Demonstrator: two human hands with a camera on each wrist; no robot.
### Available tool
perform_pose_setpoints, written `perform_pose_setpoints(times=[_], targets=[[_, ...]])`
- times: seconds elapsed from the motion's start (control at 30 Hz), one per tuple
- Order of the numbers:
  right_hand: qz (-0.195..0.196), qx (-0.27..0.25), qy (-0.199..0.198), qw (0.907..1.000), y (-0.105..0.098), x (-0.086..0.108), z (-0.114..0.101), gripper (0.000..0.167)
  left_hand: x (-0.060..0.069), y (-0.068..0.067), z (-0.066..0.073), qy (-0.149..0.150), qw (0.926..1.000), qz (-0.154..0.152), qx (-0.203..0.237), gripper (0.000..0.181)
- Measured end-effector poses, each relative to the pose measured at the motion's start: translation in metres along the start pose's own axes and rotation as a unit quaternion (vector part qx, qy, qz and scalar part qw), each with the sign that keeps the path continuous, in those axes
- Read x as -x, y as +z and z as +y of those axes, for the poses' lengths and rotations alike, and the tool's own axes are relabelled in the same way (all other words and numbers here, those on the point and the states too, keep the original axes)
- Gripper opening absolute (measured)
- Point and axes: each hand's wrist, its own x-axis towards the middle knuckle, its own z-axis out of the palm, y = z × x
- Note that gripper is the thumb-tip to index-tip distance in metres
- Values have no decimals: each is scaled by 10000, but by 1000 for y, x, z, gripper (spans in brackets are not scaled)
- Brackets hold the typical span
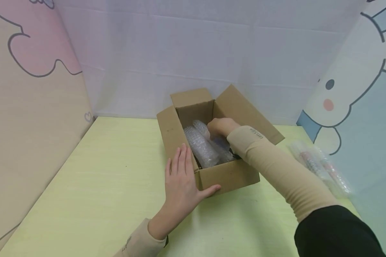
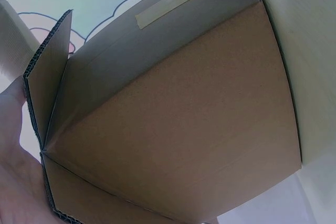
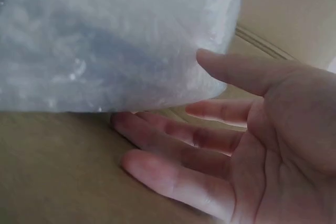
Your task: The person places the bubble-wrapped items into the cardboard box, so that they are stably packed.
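Note:
An open cardboard box [image 1: 231, 177] stands on the table and holds several bubble-wrapped bundles [image 1: 202, 147]. My left hand [image 1: 181, 185] rests on the box's near left corner, its fingers straight along the left flap [image 1: 171, 130] and the thumb spread across the front flap. In the left wrist view, part of that hand [image 2: 18, 156] shows beside the box's outer wall [image 2: 189, 108]. My right hand [image 1: 223, 126] reaches inside the box. Seen from the right wrist, its thumb touches the end of a bubble-wrapped bundle [image 3: 131, 40], while the loosely extended fingers [image 3: 178, 182] lie below it.
Two clear-wrapped packages [image 1: 321, 167] lie at the table's right edge. The box's right flap [image 1: 247, 114] and back flap [image 1: 192, 97] stand folded outward. A white cloth [image 1: 193, 53] hangs behind the table [image 1: 93, 192], with printed panels on both sides.

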Motion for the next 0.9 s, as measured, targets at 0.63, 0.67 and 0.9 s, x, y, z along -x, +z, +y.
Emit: perform_pose_setpoints(times=[0.63,0.67,0.9], targets=[[395,-1810,-823,9792,-41,57,38,64,-1,-1,-2,-64,9998,-164,21,128],[460,-1861,-870,9776,-42,61,41,64,-1,-1,-2,-66,9998,-181,27,128],[898,-2638,-1092,9542,-40,91,68,60,-1,0,-3,0,10000,-78,-19,128]])
